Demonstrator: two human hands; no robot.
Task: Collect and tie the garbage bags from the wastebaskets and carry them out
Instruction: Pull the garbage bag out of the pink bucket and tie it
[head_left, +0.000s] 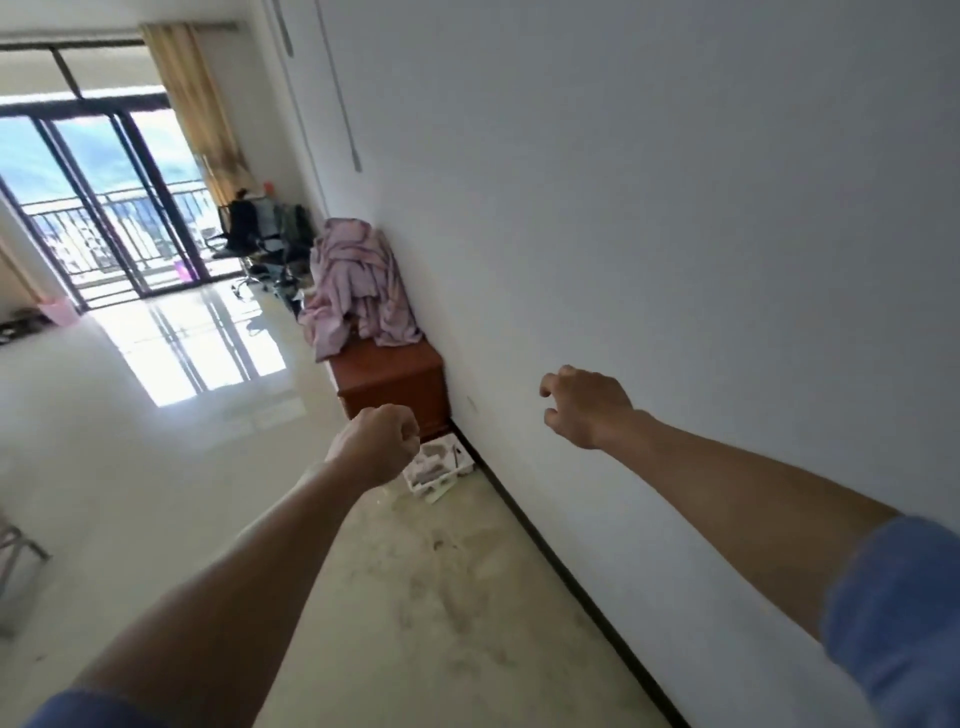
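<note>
Left hand (376, 441) is clenched into an empty fist; right hand (584, 405) is held loosely open — both raised beside the wall (675, 234).

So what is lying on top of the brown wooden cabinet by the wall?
A heap of pink cloth lies on the cabinet and hangs over its front edge. The near end of the top is bare. Anything under the cloth is hidden.

I see one pink wastebasket (56, 310) upright on the floor at the far left, beside the balcony door; any bag is too small to tell.
</note>
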